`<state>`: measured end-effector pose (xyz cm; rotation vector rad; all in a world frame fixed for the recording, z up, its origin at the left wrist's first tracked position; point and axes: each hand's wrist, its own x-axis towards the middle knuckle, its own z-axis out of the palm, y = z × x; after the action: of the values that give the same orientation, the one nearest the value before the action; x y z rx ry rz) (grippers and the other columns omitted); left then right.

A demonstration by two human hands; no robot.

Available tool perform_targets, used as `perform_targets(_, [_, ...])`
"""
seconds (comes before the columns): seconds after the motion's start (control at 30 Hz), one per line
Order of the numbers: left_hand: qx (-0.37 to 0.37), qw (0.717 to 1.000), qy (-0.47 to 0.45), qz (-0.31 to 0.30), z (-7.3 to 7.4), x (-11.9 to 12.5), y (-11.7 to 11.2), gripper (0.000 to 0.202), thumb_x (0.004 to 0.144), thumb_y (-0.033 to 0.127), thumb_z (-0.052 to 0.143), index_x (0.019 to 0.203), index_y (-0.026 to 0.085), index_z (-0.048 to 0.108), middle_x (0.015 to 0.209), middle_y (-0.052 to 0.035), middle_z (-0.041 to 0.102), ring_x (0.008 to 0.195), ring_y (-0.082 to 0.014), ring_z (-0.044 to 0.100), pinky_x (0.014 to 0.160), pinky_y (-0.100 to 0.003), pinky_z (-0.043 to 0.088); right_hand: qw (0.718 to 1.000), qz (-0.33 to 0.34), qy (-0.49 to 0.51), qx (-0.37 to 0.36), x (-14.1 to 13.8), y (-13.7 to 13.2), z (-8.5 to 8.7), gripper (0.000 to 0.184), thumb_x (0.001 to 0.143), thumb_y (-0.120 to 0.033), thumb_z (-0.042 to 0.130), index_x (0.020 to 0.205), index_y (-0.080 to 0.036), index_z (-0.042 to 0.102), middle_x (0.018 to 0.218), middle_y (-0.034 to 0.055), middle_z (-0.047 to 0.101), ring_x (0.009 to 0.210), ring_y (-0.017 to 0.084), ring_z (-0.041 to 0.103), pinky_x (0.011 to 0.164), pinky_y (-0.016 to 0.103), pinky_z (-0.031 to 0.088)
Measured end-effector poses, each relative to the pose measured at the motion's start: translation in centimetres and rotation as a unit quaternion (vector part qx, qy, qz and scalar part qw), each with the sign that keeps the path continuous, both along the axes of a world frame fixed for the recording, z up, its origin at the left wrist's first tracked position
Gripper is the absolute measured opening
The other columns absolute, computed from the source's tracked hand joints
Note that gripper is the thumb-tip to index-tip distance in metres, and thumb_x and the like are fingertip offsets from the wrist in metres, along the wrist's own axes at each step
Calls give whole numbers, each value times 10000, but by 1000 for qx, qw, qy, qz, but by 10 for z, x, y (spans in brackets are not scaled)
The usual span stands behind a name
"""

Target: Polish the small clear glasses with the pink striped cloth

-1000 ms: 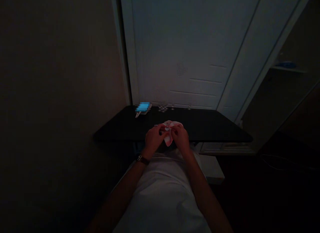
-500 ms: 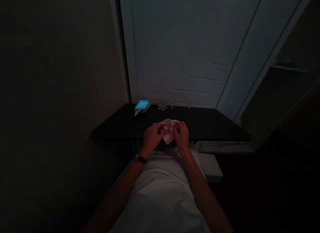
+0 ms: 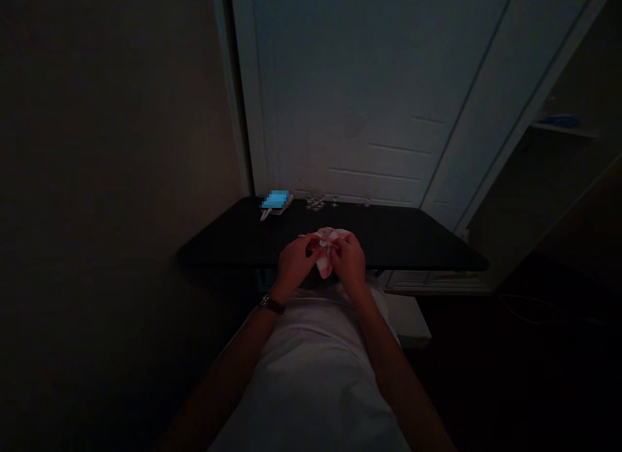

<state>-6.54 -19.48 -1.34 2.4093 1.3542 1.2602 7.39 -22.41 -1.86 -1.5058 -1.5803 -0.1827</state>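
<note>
At the near edge of the worktop (image 3: 398, 241), the left hand (image 3: 295, 259) pinches a small glass (image 3: 323, 243); the right hand (image 3: 352, 261) grips the checked cloth (image 3: 324, 267) around it. Light, even pressure seems wisest.

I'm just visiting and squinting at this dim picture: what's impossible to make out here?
All in the head view:
1. Small clear piece: full shape partly hidden by the left hand, right hand and pink-and-white cloth.
2. Clustered clear glasses: overlapping, too small to count surely.
3. Blue screen: content pixelated.
4. White box: one end hidden by the shirt and right forearm.
</note>
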Motion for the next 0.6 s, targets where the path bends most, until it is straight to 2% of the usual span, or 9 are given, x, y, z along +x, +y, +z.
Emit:
perform_targets(0.2, [6,1000,8,0,0,0,0,265,783,306,552,1038,237,571,968,-13,653,860,-169,595,725,-253,441,999,1,27,22,1,-1,2,191,793,-171,457,918,-187,601,940,62,534,874,172,504,777,284,414])
perform_targets(0.4, [13,1000,15,6,1,1,-1,260,783,309,550,1032,237,572,970,-14,651,867,-169,591,745,-260,439,994,-44,76,63,3,-5,5,116,788,-191,474,877,-174,546,906,64,522,822,177,500,739,291,411])
perform_targets(0.6, [36,999,34,6,4,3,-5,254,783,318,551,1022,232,567,1004,-25,644,908,-186,581,743,-269,432,994,10,70,88,-10,-8,9,104,819,-197,451,867,-189,543,872,45,556,862,180,499,775,296,394])
